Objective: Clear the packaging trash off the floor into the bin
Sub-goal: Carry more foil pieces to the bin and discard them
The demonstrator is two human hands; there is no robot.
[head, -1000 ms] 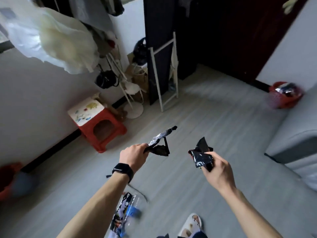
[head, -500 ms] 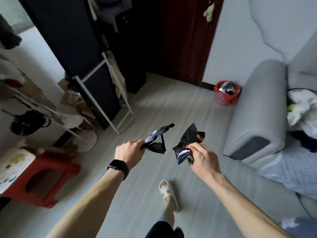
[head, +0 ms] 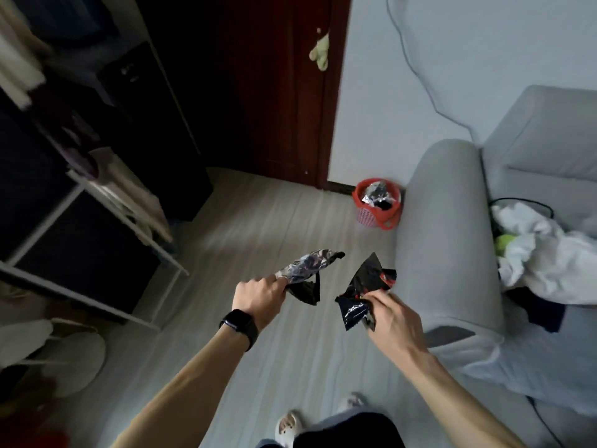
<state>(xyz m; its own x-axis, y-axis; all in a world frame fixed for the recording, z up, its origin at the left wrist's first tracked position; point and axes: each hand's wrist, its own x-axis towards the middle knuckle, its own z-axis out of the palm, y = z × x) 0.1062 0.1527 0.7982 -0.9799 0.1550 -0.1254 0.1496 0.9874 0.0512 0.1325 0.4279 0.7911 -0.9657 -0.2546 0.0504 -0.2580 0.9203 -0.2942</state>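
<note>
Your left hand (head: 258,294) grips a crumpled silver wrapper (head: 307,265), with the fingers curled tight around its lower end, and a black flap hangs under it. Your right hand (head: 394,315) pinches a black wrapper (head: 361,295) with red print between the thumb and the curled fingers. Both pieces are held in the air above the grey floor (head: 274,221), a little apart from each other, exactly as half a second ago (the grips do not change at all).

What differs is the view. It has turned more to the right: the red stool at the left edge is gone, and the grey sofa (head: 452,237) now fills more of the right side. The red bin (head: 368,218) stands on the floor just beside the sofa arm, near the dark door (head: 290,92), and it now sits lower in the view, closer to your hands. Some shiny trash already lies inside it. Your slipper (head: 288,430) has dropped to the bottom edge.
</note>
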